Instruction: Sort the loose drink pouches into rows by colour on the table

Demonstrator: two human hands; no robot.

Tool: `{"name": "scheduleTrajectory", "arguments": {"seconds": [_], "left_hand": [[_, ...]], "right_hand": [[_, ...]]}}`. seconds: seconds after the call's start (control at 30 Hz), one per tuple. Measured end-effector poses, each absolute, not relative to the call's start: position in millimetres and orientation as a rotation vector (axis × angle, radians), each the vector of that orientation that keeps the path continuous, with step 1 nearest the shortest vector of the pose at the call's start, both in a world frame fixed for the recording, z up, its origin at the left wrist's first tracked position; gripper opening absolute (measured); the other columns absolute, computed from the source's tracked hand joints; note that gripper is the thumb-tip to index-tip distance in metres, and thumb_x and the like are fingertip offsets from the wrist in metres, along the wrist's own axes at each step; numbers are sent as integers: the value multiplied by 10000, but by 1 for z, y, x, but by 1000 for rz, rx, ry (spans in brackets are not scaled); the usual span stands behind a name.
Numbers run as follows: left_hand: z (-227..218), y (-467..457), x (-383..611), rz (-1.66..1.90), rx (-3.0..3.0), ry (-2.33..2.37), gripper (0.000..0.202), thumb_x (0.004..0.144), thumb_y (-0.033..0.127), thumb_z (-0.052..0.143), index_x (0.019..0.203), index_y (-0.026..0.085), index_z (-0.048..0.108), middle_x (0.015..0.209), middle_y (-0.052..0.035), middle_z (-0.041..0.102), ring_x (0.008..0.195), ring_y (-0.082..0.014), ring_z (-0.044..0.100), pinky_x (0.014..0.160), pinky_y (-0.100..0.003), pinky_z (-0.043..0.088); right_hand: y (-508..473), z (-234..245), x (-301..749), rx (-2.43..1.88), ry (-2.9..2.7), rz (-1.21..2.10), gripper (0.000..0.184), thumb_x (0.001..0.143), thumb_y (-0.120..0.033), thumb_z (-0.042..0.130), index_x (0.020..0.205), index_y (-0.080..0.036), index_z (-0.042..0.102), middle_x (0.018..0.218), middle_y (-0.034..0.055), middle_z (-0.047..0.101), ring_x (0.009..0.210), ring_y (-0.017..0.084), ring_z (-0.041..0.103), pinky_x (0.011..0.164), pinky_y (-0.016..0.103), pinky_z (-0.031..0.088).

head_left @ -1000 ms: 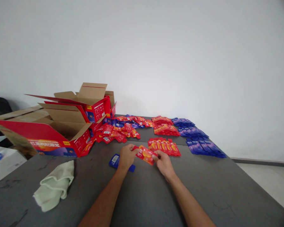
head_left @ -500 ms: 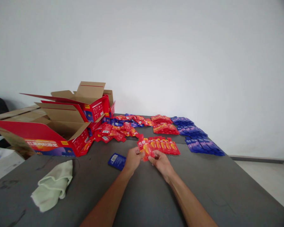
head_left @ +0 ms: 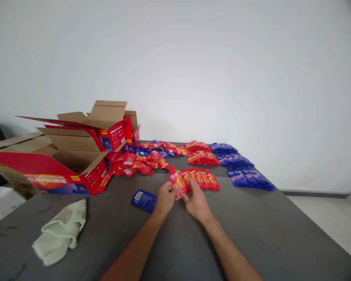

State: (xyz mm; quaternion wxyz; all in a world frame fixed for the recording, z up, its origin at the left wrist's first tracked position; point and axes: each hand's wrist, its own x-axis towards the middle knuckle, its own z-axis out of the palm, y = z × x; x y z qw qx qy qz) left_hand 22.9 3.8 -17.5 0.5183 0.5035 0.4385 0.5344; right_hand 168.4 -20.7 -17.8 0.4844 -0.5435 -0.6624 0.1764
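My left hand (head_left: 164,200) and my right hand (head_left: 195,202) both pinch one red sachet (head_left: 178,182), held upright just above the grey table (head_left: 175,242). The sachet stands at the left end of a row of red sachets (head_left: 203,179) fanned out flat on the table. A single blue sachet (head_left: 143,200) lies flat just left of my left hand.
Open red cardboard boxes (head_left: 64,164) stand at the left. A loose heap of red and blue sachets (head_left: 146,158) lies beside them. More red stacks (head_left: 200,154) and rows of blue sachets (head_left: 242,171) lie at the back right. A pale green cloth (head_left: 60,232) lies near left.
The red sachet was turned from lying across between my hands to standing upright, and carried forward to the left end of the red row. My hands moved forward with it.
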Motion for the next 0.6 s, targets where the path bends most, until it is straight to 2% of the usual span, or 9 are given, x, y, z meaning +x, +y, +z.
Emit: {"name": "scheduleTrajectory", "arguments": {"seconds": [0.07,0.13,0.43,0.53,0.6], "left_hand": [[-16,4,25,1330,1214,1063,244,746,362,682,842,140,650,750,-45,717,616,-151,653,557,-230,494],[-15,4,28,1350,1230,1061,220,752,347,675,833,143,651,751,-41,720,632,-152,658,563,-223,487],[-13,13,46,1285,1384,986,249,826,313,604,995,145,676,939,-86,754,833,-200,705,749,-286,546],[-6,24,62,1240,1571,1051,266,863,308,557,1046,168,690,1000,-83,749,925,-207,689,849,-317,534],[-1,32,74,1214,1736,1139,296,882,300,529,1103,187,691,1105,-91,726,1046,-221,654,950,-353,498]], "right_hand": [[-24,-19,164,-1319,-1726,255,639,764,-289,691,1356,-152,494,1345,142,539,1220,282,509,1063,445,414],[-27,-20,161,-1355,-1795,167,639,773,-282,703,1362,-148,495,1366,148,519,1257,293,472,1080,451,399],[-20,-20,172,-1543,-1745,-75,494,798,-283,683,1262,-135,600,1255,147,614,1149,307,528,1013,447,409],[-11,-22,188,-1571,-1665,-142,500,799,-311,672,1263,-135,608,1253,139,624,1135,309,521,1001,447,396],[-5,-22,202,-1624,-1596,-168,515,801,-341,668,1268,-130,612,1262,143,622,1128,315,509,985,450,394]]}}
